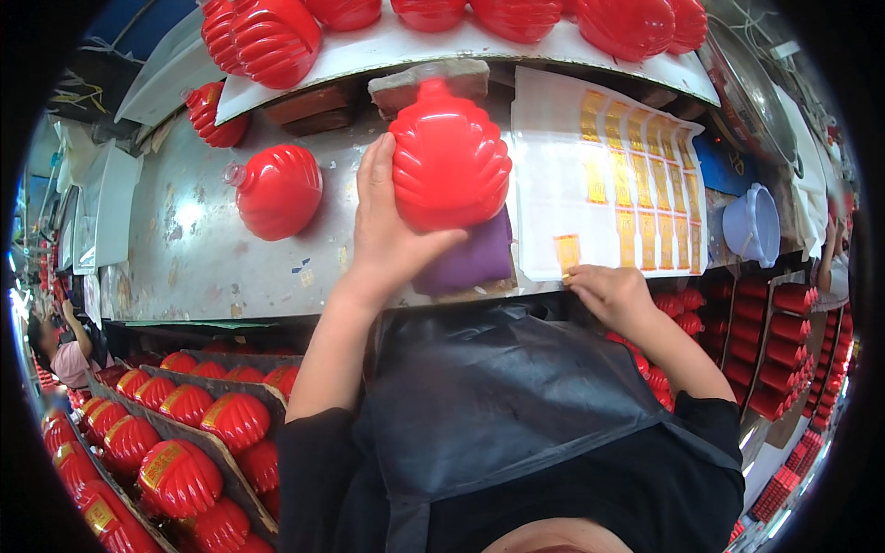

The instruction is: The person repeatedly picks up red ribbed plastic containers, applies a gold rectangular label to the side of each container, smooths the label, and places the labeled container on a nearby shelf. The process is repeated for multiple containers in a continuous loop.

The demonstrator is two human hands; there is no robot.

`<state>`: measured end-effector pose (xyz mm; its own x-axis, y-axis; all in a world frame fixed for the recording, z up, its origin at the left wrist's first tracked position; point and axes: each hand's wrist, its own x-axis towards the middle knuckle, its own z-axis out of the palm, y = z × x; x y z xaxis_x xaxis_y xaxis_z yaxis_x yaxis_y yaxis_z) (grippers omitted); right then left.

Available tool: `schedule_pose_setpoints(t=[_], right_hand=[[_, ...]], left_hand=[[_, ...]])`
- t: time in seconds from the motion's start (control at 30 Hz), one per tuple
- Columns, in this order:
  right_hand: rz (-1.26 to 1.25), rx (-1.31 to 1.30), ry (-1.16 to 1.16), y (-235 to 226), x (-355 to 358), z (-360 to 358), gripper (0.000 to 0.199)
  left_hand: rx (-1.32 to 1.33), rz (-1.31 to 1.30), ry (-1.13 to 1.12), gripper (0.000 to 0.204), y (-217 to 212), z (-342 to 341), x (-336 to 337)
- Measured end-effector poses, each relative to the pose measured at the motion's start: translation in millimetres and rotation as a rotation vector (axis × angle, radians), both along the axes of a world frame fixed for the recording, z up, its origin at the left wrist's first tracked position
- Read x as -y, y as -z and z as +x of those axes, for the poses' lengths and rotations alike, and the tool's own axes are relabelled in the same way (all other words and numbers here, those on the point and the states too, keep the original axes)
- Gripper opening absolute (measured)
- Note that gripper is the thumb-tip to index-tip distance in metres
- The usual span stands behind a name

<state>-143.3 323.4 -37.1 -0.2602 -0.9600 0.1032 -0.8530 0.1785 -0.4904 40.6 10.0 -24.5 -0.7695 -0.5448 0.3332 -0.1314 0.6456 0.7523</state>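
Bottle (450, 166): one, red, ribbed; upper centre of the frame, lying with its neck toward the upper edge. Its base overlaps a purple cloth (475, 258); the neck overlaps a grey block (383, 95), contact not clear.

Left hand (392, 226): holds the bottle, fingers spread along its left side, thumb opened out under its lower end.

Right hand (616, 295): right of centre; thumb and forefinger narrowed to a pinch at the lower edge of one gold label (568, 251).

Sheet (546, 175): white, bearing rows of gold labels on its right half; bare on its left. Whether the pinched label is wholly free of it cannot be told.

Second bottle (284, 192): red, on the bench (171, 230), left of the first and apart from it.

Hazards, as judged: a loose left grip could let the rounded bottle roll on the soft cloth; a skewed pull could crease or tear the label; the label, if sticky, could fold onto the fingers; a dragging wrist could shift the sheet.
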Motion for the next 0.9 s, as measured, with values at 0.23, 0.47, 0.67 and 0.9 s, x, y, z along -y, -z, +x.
schedule_pose_setpoints(t=[0.23, 0.47, 0.67, 0.9], right_hand=[[0.088, 1.008, 0.474, -82.2, 97.4, -62.7, 0.028], [-0.421, -0.002, -0.137, -147.4, 185.8, -13.5, 0.015], [-0.283, -0.548, -0.323, -101.4, 182.7, 21.6, 0.03], [-0.298, -0.774, -0.301, -82.7, 165.3, 39.8, 0.03]], left_hand=[[-0.026, 0.217, -0.083, 0.113, -4.4, -10.3, -4.9], [-0.185, 0.393, -0.044, 0.098, -7.2, -15.6, 4.4], [-0.194, 0.427, -0.072, 0.08, -25.7, -37.8, 24.4], [-0.101, 0.248, -0.123, 0.078, -28.1, -47.0, 29.5]])
